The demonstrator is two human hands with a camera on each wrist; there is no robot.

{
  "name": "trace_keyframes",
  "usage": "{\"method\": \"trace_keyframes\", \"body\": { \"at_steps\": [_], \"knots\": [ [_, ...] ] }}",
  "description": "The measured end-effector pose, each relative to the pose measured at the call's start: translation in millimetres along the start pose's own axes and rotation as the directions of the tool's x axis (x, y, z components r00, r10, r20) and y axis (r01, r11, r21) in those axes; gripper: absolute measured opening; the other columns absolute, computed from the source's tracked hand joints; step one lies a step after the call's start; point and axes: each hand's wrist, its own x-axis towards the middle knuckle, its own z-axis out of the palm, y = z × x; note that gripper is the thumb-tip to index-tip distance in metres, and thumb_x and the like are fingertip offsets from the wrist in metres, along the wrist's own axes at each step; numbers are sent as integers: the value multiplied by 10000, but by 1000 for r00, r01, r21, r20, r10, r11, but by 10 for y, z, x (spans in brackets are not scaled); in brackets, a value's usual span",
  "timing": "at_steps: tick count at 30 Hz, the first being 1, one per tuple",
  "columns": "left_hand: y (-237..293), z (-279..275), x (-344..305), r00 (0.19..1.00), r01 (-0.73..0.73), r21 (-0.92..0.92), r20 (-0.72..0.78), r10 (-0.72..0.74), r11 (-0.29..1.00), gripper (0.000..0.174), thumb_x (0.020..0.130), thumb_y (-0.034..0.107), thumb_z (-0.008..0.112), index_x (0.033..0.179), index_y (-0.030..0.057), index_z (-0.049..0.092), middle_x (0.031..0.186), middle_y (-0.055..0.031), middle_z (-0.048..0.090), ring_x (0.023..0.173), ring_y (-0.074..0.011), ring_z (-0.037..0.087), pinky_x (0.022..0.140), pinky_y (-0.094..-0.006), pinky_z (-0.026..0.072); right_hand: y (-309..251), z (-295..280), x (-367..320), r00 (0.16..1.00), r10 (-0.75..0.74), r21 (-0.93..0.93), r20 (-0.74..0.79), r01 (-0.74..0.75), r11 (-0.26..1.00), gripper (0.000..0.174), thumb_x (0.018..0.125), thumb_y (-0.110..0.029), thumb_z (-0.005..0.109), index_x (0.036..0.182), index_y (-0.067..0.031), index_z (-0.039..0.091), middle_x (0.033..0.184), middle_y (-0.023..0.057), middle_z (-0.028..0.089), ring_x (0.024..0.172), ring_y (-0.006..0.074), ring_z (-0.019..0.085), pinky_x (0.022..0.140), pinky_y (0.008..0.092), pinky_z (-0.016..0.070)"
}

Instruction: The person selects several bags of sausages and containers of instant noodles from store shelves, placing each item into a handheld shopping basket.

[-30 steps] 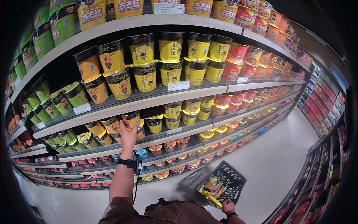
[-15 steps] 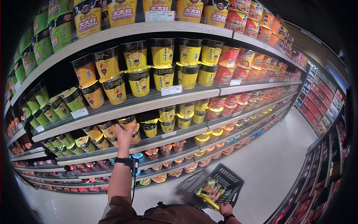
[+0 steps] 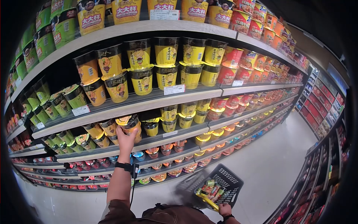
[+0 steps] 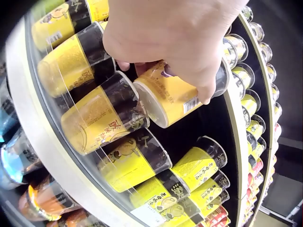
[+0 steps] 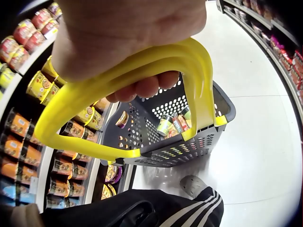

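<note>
My left hand [image 3: 127,139] grips an orange noodle cup [image 3: 129,124] at the front of the middle shelf. In the left wrist view the hand [image 4: 173,38] wraps over that cup [image 4: 165,97], which is tilted above an orange cup [image 4: 102,116] standing on the shelf. My right hand [image 3: 225,210] holds the yellow handle [image 3: 209,202] of a dark grey basket [image 3: 236,181]. The right wrist view has the fingers of this hand [image 5: 132,42] curled round the handle [image 5: 196,61]; several packs and cups [image 5: 165,125] lie in the basket [image 5: 227,106].
Yellow cups [image 3: 151,127] stand right of the held cup, and green cups [image 3: 85,142] farther left. Above runs a shelf edge [image 3: 149,102] with stacked cups. Another shelf row [image 3: 317,186] lines the aisle's right side. A shoe [image 5: 192,186] is beside the basket.
The held cup has come forward and tipped, with more of its lid and side showing. My left hand has shifted slightly right and down. The right hand stays on the basket handle.
</note>
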Motion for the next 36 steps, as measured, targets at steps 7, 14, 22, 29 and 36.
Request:
{"method": "trace_keyframes", "body": {
  "at_steps": [7, 14, 22, 29, 36],
  "knots": [
    [-88, -155, -147, 995, 60, -67, 83, -54, 996, 646, 703, 152, 788, 1220, -1, 432, 1202, -140, 490, 1117, -256, 500, 958, -348, 393, -66, -67, -42, 1000, 13, 16, 23, -14, 1000, 410, 793, -355, 476, 834, -15, 700, 861, 256, 656, 864, 410, 636, 822, 459, 495],
    [-115, -609, -499, 966, -104, -22, 234, 106, 994, 817, 637, 142, 783, 1332, 0, 378, 1300, -133, 476, 1205, -252, 477, 1026, -346, 367, -35, -19, -58, 998, 32, 40, 48, -34, 999, 416, 803, -376, 475, 864, -37, 709, 868, 242, 658, 869, 392, 640, 827, 439, 499],
    [-41, -572, -1179, 794, 221, -236, 607, -35, 946, 847, 630, 195, 836, 1316, -13, 385, 1270, -107, 528, 1176, -209, 516, 1011, -343, 401, -46, 61, -159, 992, -93, 12, 80, 93, 996, 431, 852, -357, 423, 876, -5, 671, 898, 263, 640, 886, 418, 616, 833, 476, 475],
    [-71, 40, -2079, 501, 250, -214, 863, 63, 944, 919, 603, 141, 837, 1358, 6, 330, 1342, -122, 425, 1230, -232, 456, 1049, -365, 361, -73, 173, -287, 981, -125, 69, 151, 116, 991, 421, 876, -335, 392, 860, -3, 650, 875, 257, 639, 866, 428, 607, 821, 485, 465],
    [-103, 588, -2797, 147, 427, -74, 989, 12, 901, 846, 648, 97, 824, 1341, 13, 347, 1258, -120, 476, 1215, -228, 471, 1027, -361, 378, -338, -145, -343, 961, -222, 271, 162, 173, 947, 325, 892, -318, 506, 947, -22, 627, 874, 222, 650, 834, 401, 621, 754, 451, 488]
  ]
}}
